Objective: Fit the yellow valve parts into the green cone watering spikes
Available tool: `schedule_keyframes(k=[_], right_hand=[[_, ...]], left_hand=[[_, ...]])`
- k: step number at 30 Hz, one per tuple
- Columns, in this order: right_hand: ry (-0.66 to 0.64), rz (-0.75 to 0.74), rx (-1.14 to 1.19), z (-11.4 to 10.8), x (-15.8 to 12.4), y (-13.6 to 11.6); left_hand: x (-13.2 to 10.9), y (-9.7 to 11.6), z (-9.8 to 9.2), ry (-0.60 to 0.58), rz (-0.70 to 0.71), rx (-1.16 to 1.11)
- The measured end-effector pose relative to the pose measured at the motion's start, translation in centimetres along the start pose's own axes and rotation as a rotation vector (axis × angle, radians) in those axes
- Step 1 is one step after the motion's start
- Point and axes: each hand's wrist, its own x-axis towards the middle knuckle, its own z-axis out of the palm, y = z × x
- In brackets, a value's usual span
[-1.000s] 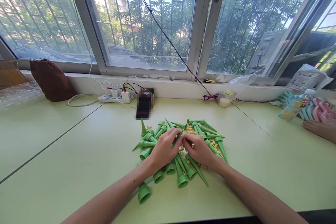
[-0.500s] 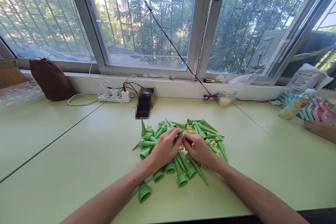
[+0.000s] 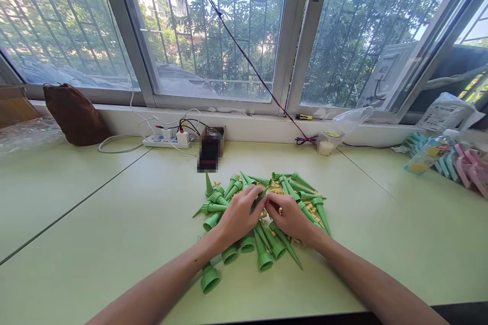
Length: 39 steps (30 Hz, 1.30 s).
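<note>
My left hand (image 3: 241,213) is closed around a green plastic watering spike (image 3: 261,194), most of it hidden by the fingers. Fingertips of my right hand (image 3: 287,216) are pinched together against it; whatever they grip is too small and covered to make out. Around and beneath both hands lies a loose pile of similar green spikes (image 3: 266,259), hollow cones with ribbed, threaded collars. Small yellow plastic pieces (image 3: 277,189) are scattered among them. One spike (image 3: 208,185) stands upright on its collar at the pile's back left.
A power strip (image 3: 168,142) with plugs and cables sits by the window, beside a small box (image 3: 219,137). At left is a brown drawstring bag (image 3: 76,117). A bagged jar (image 3: 327,143), a bottle (image 3: 430,152) and pink and teal plastic items (image 3: 470,167) are on the right.
Another person's hand, at the far right edge beside the pink items, has gone from view. My own hands stay almost still at the same spot.
</note>
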Motion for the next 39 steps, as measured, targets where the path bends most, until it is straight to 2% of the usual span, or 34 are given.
schedule_keyframes(k=[39], right_hand=[[-0.009, 0.015, -0.009, 0.09, 0.01, 0.17]], left_hand=[[-0.02, 0.11, -0.11, -0.010, 0.009, 0.011]])
